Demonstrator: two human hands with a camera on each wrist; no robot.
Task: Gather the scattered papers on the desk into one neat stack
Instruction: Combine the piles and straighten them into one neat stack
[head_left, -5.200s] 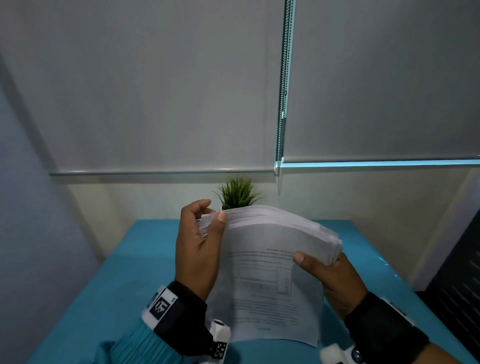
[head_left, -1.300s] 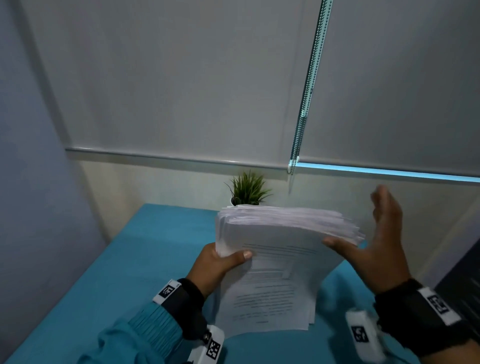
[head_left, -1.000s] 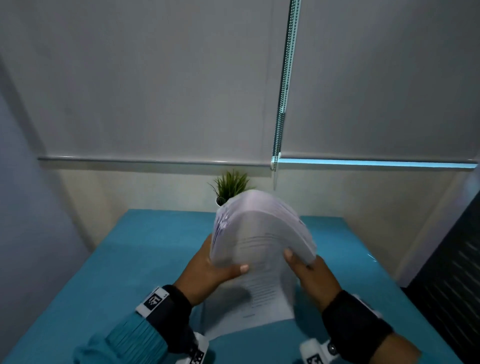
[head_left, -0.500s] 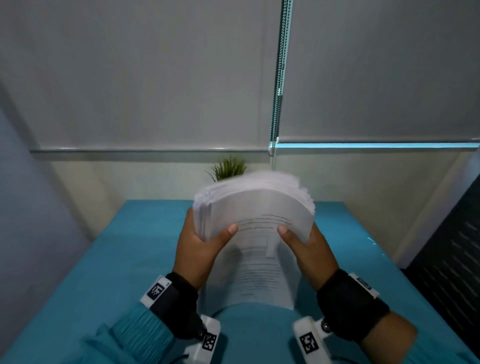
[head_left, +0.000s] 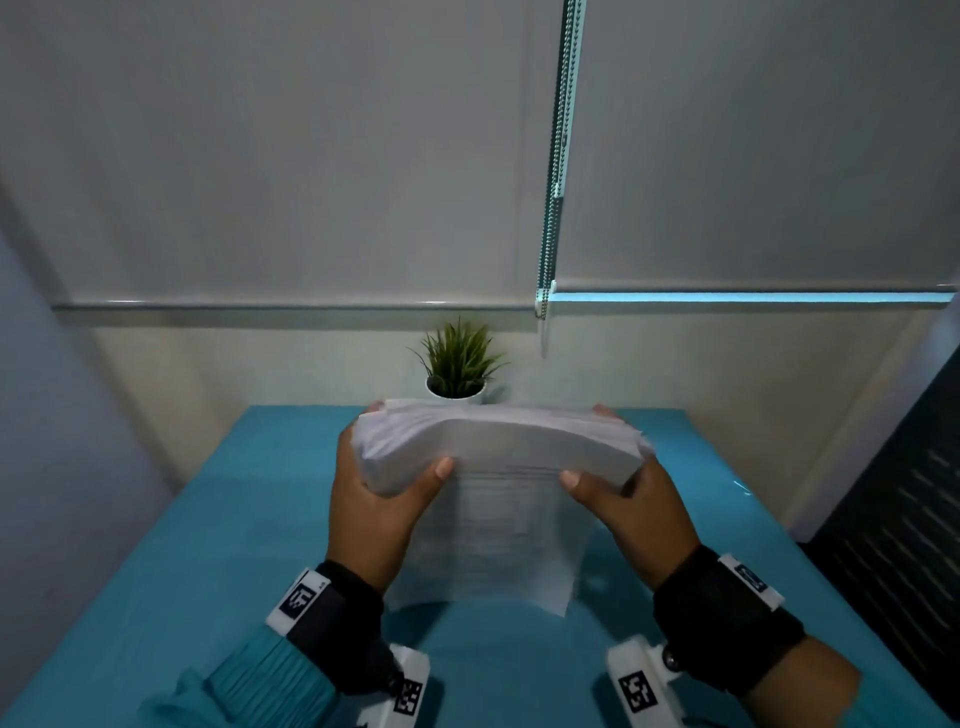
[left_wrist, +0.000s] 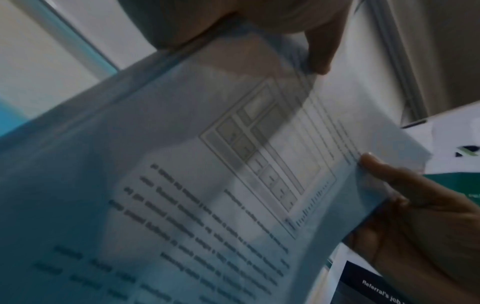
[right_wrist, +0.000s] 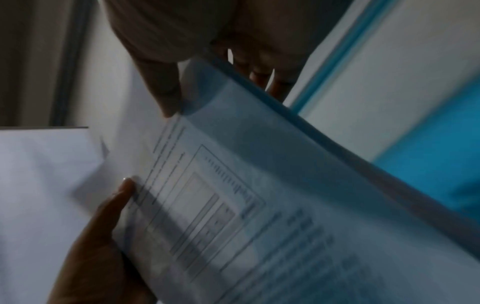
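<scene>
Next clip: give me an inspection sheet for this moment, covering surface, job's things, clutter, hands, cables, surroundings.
Surface: teal desk, bare where visible.
Job's things: paper stack held upright above the desk, top edges uneven, sheets bowed.
Clutter: small potted plant at the desk's far edge.
Hands: left hand and right hand grip the stack's sides, thumbs on the front sheet.
Cables: nothing seen; only a bead chain.
Surroundings: roller blinds, lowered.

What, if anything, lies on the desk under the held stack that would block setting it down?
Nothing visible. Left hand and right hand grip the paper stack upright over bare teal desk. The potted plant stands behind it by the wall, clear of the drop spot.
</scene>
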